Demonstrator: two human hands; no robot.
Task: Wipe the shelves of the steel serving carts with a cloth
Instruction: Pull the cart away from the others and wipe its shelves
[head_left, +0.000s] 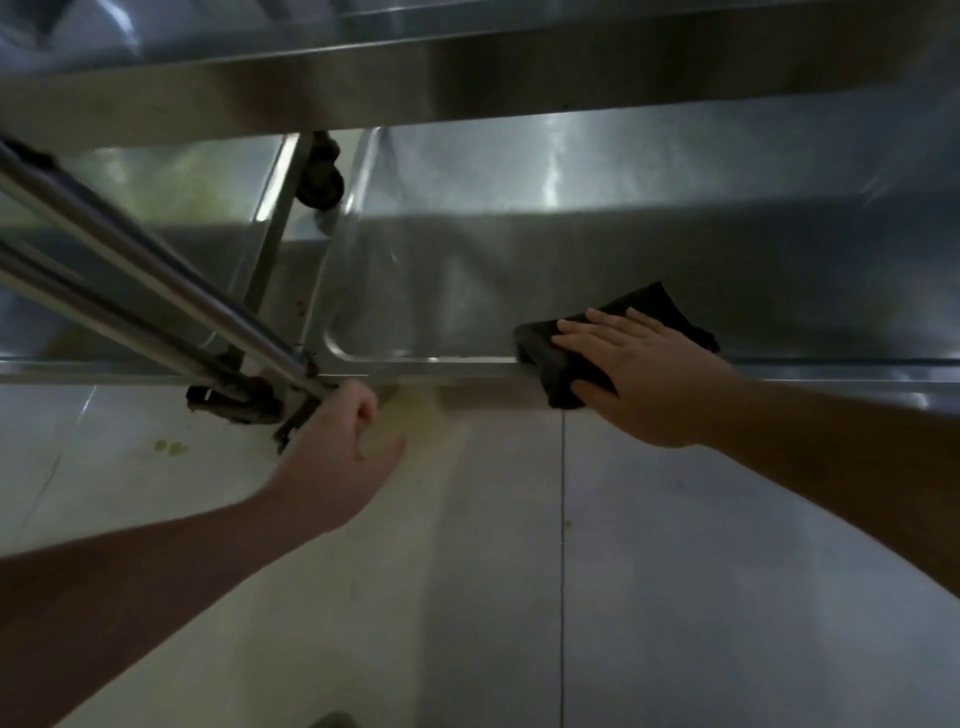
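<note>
Steel shelf (571, 260) w/ dark crumpled cloth (561, 364) under flat right hand (644, 374); left hand (337, 457) loosely curled, empty.

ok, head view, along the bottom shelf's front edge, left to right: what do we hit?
Slanted steel tubes → caster wheel → left hand, fingers curled at the cart's corner → bare front rim of the bottom shelf → black cloth → right hand pressing flat on the cloth.

Brushed, glossy steel shelf (571, 249); matt dark cloth (571, 358); seemingly smooth tiled floor (519, 571).
</note>
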